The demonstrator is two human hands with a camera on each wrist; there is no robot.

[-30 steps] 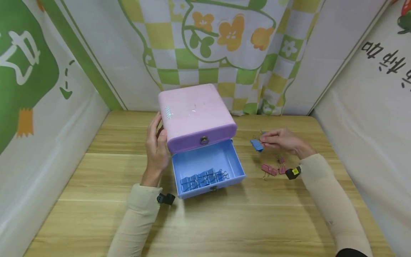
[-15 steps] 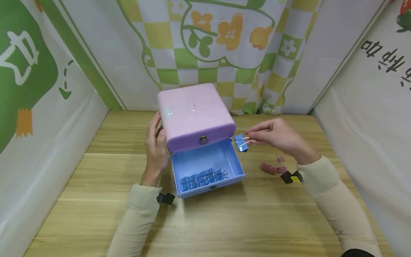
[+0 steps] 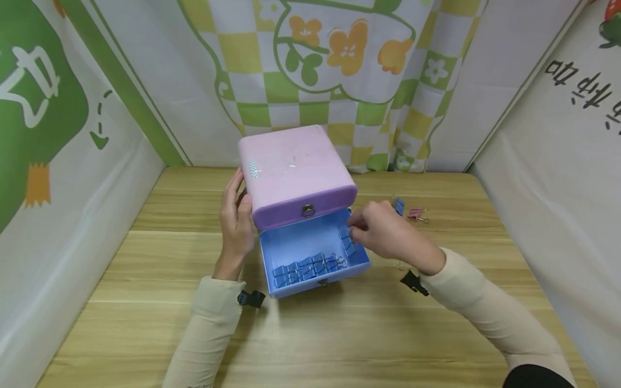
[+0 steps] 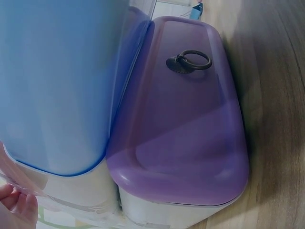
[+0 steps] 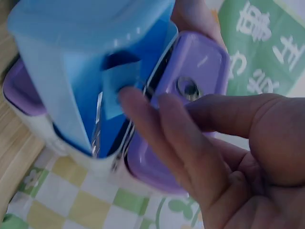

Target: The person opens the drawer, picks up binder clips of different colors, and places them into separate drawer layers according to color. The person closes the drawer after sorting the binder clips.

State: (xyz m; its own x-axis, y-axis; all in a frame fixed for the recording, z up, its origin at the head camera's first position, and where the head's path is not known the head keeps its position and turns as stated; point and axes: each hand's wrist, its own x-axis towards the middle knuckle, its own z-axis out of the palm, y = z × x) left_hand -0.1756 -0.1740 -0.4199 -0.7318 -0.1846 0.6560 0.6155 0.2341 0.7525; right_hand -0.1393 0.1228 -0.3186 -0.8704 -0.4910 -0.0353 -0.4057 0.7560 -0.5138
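In the head view a pink storage box (image 3: pixel 296 172) has its light blue drawer (image 3: pixel 301 237) pulled out. My left hand (image 3: pixel 236 229) rests against the box's left side, fingers along the wall and thumb near the front corner. Over the drawer's right side, my right hand (image 3: pixel 388 231) pinches a blue binder clip (image 3: pixel 347 243) by its wire handle; the right wrist view has this clip (image 5: pixel 120 86) at the fingertips, inside the drawer. Several blue binder clips (image 3: pixel 305 269) lie in a row along the drawer's front wall.
Right of the box, another blue binder clip (image 3: pixel 399 206) and a pink binder clip (image 3: pixel 416 214) lie on the wooden table (image 3: pixel 145 334). Below the blue drawer sits a purple drawer front (image 4: pixel 186 124) with a ring pull (image 4: pixel 196 60). A checkered curtain (image 3: pixel 310 102) hangs behind.
My right hand has carried the blue clip left from the table into the drawer's right side. The left hand has stayed on the box.
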